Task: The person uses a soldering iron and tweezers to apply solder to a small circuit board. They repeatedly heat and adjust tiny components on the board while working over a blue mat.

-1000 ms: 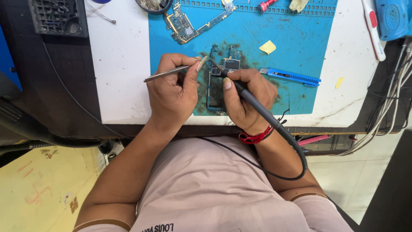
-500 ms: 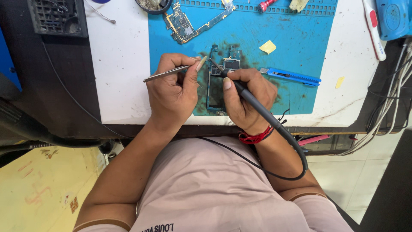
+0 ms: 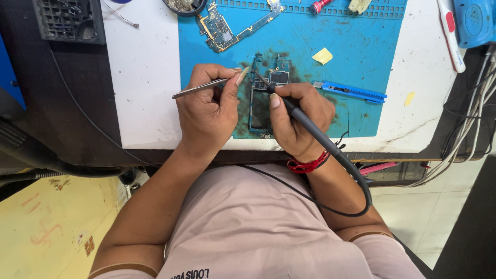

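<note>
My left hand grips metal tweezers, whose back end sticks out to the left over the white table. My right hand holds a black soldering iron like a pen, its tip resting on a dark circuit board that lies on the blue work mat. Both hands sit close together over the board. The iron's black cable loops down past my right wrist, which wears a red thread band.
A second circuit board lies at the mat's top left. A blue utility knife lies right of my right hand, a yellow scrap above it. A black grille box stands far left; white cables hang at right.
</note>
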Motion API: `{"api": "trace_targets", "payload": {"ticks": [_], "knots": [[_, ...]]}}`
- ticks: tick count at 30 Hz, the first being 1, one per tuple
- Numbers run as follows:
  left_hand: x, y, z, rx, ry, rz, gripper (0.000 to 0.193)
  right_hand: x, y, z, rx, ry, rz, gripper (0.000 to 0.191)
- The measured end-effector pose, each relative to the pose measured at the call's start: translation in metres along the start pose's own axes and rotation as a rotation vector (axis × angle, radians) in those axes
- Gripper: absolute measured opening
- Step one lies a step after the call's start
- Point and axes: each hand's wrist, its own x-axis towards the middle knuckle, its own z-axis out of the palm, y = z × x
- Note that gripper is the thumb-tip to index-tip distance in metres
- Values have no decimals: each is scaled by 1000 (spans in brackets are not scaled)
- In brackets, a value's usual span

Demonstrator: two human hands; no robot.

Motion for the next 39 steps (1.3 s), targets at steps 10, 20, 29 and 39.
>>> {"api": "trace_targets", "payload": {"ticks": [10,20,29,39], "knots": [[1,0,-1,1,1,13,13,0,0,0,0,2,-4,9],[0,-2,0,8,-1,23,12,-1,1,1,3,-8,9,10],[0,-2,0,10,-7,17,13,0,2,2,3,-7,4,10],[-1,-4,3,1,4,16,13,-1,5,2,7,-21,8,9]]}}
